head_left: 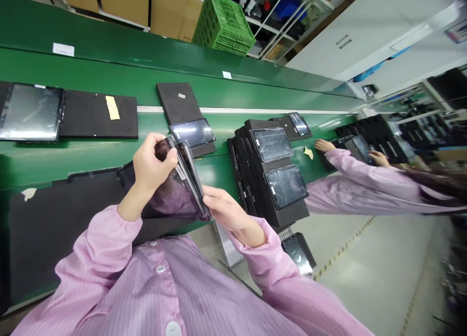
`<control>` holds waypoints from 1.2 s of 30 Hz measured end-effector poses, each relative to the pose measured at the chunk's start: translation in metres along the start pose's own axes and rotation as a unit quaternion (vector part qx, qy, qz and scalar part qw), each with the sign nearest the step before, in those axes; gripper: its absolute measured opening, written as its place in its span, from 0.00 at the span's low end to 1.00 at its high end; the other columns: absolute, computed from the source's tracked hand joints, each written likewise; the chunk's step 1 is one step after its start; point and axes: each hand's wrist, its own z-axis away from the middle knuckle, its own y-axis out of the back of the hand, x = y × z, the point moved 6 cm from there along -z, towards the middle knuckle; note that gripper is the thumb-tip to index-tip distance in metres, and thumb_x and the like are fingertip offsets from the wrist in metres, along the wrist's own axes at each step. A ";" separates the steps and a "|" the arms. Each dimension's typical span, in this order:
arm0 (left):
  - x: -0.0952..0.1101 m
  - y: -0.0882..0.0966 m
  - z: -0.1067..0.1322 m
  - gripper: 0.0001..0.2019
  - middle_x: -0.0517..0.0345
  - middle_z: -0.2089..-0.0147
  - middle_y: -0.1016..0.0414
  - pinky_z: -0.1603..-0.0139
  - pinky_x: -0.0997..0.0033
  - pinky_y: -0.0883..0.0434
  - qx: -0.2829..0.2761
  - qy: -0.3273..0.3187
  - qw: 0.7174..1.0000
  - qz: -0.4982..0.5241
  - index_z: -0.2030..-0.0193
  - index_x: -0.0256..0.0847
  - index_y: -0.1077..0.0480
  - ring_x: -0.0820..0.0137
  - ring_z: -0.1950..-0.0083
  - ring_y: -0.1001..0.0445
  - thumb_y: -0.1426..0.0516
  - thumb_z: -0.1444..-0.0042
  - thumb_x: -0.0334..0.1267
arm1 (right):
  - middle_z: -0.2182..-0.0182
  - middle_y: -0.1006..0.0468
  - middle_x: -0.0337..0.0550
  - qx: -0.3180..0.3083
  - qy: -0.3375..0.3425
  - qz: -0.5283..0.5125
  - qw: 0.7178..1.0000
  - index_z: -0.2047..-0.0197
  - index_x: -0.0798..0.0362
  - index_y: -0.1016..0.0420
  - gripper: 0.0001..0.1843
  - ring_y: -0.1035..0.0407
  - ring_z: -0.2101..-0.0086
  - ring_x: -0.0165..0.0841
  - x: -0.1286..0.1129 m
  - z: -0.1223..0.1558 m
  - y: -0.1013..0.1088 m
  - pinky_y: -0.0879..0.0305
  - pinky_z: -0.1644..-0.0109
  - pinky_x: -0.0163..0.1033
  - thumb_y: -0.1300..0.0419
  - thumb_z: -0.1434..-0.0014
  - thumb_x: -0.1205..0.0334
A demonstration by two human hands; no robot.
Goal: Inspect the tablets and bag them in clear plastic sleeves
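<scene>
I hold a glossy dark screen panel (174, 192) upright in front of my chest, over the near edge of the green bench (109, 59). My left hand (151, 166) grips its top edge, fingers curled over it. My right hand (226, 209) pinches its lower right corner. A thin clear film or second sheet stands slightly apart from the panel at the top. Both my sleeves are pink striped.
Black foam trays carrying screens lie on the green belt: one far left (31, 112), one with a yellow note (98, 114), one ahead (182, 112). A stack of trays (277, 180) stands to my right. A co-worker in pink (365, 180) reaches onto the bench farther right. A green crate (222, 22) sits behind.
</scene>
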 end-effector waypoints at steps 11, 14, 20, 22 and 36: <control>0.001 0.009 0.006 0.10 0.62 0.69 0.30 0.65 0.70 0.35 0.031 -0.037 0.998 0.031 0.64 0.42 0.33 0.69 0.68 0.31 0.43 0.53 0.42 | 0.52 0.19 0.43 0.129 0.024 -0.038 0.991 0.51 0.49 0.18 0.19 0.26 0.49 0.39 0.010 0.012 -0.013 0.32 0.42 0.42 0.33 0.42 0.48; 0.002 0.011 0.006 0.10 0.63 0.70 0.31 0.66 0.71 0.35 0.029 -0.051 0.997 0.047 0.64 0.42 0.34 0.70 0.69 0.32 0.43 0.53 0.41 | 0.52 0.19 0.43 0.135 0.026 -0.045 0.990 0.53 0.50 0.17 0.19 0.26 0.52 0.38 0.009 0.012 -0.019 0.30 0.49 0.39 0.34 0.41 0.47; 0.002 0.015 0.007 0.09 0.63 0.69 0.33 0.66 0.71 0.35 0.035 -0.063 0.995 0.062 0.63 0.41 0.34 0.71 0.69 0.32 0.43 0.52 0.40 | 0.62 0.18 0.43 0.125 0.020 -0.034 0.991 0.53 0.52 0.17 0.20 0.27 0.62 0.34 0.006 0.013 -0.021 0.32 0.59 0.36 0.36 0.41 0.47; 0.001 0.014 0.006 0.09 0.62 0.69 0.32 0.65 0.71 0.35 0.034 -0.059 0.995 0.069 0.63 0.41 0.33 0.71 0.68 0.32 0.43 0.52 0.40 | 0.69 0.21 0.40 0.123 0.018 -0.030 0.992 0.53 0.53 0.17 0.20 0.31 0.69 0.30 0.007 0.014 -0.020 0.35 0.64 0.34 0.36 0.42 0.49; -0.004 0.024 0.000 0.08 0.62 0.71 0.36 0.70 0.72 0.36 0.032 -0.085 0.980 0.175 0.65 0.42 0.35 0.72 0.71 0.37 0.43 0.47 0.43 | 0.56 0.18 0.43 0.093 0.053 0.043 0.993 0.44 0.49 0.20 0.21 0.26 0.51 0.39 0.005 0.015 -0.035 0.35 0.37 0.48 0.39 0.38 0.52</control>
